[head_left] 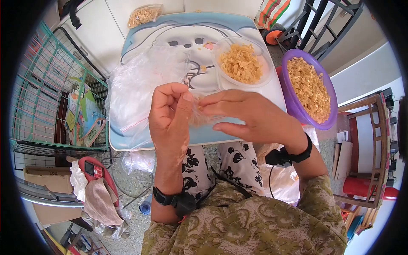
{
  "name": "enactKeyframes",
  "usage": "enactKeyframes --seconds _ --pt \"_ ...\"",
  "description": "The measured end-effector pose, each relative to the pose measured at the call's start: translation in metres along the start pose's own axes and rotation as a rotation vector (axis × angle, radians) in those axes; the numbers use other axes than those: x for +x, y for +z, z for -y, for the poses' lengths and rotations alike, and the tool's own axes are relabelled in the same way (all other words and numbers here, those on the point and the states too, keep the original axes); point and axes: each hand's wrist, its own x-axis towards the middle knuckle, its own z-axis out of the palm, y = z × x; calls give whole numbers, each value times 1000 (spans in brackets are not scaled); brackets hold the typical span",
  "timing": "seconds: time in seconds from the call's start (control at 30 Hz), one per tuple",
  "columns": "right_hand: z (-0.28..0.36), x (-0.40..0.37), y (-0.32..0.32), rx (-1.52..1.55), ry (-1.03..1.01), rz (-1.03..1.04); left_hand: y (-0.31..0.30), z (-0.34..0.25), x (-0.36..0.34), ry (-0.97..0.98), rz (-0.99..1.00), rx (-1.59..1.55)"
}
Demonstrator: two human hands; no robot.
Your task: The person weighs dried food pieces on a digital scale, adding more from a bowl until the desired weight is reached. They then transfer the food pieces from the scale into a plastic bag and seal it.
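Observation:
My left hand (168, 117) is closed, thumb and forefinger pinching the upper edge of a small clear plastic bag (199, 118). Some pale yellow dried flakes show through the bag's film. My right hand (255, 112) comes in from the other side with fingers stretched out and thumb apart, its fingertips right at the bag's top. Left of the hands lies a spread pile of clear plastic bags (136, 87) on the small table (238, 25). Beyond my right hand, a round clear plastic tub (268, 70) holds a heap of dried yellow flakes (241, 63).
A purple basin (293, 100) full of similar flakes stands off the table's right edge. A filled bag (145, 15) lies behind the table. At left are a green wire cage (40, 85) and a red stool (111, 180) with a phone (93, 169) and cloth (100, 197).

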Motion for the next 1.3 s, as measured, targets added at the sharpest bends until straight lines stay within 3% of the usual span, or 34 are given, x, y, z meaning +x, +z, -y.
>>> enactKeyframes --seconds 0.17,0.23,0.47,0.63,0.83,1.07,1.3 --pt "-21 -11 -34 -130 -32 -178 1 1 0 11 -16 2" --pt "-26 -10 -51 -178 400 -294 3 -1 0 7 -36 -31" --pt "-116 -2 -59 -458 346 -326 7 7 1 15 -87 -62" --pt "-138 11 -50 -467 498 -215 6 11 3 -6 -53 -62" --pt "-133 20 -49 -460 590 -89 7 9 4 -20 -48 -19" --pt "-139 21 -50 -330 521 -93 7 9 4 -14 -50 -24" --pt "-105 10 -68 -172 471 -332 5 9 3 -10 -51 -29"
